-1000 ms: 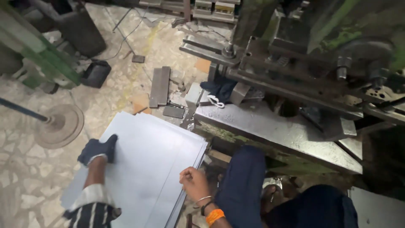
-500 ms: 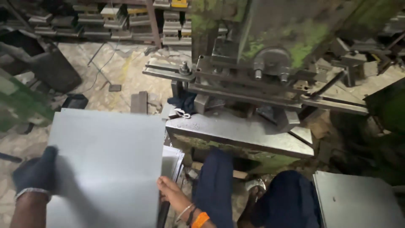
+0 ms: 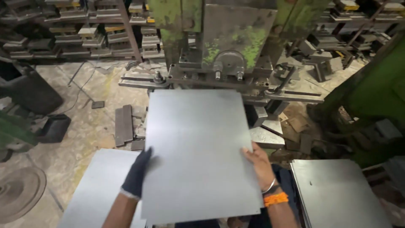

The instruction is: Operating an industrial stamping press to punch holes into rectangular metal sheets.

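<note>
Since the earlier frames, one metal sheet (image 3: 198, 156) has come up off the sheet stack (image 3: 99, 190) and now sits in front of the power press (image 3: 228, 46), its far edge close under the press head. Both hands have shifted with it. The gloved left hand (image 3: 137, 175) clamps the sheet's left edge, fingers together over the top face. The bare right hand (image 3: 258, 162) clamps the right edge, thumb on top, remaining fingers hidden beneath; an orange wristband (image 3: 275, 199) and a thin bangle sit on that wrist.

Step in hand, as judged: feeding a blank toward the press tooling. The next move appears to call for a level, square advance of the sheet's far edge into the gap under the press head, both grips held at the side edges and clear of the tooling.

Packages, labels and signs: none is legible. Behind the press, shelving (image 3: 84, 38) carries rows of dark blocks. Right of the press base lies a second stack of grey sheets (image 3: 341, 194). Left of the press, flat dark bars (image 3: 124, 124) lie on the floor.
</note>
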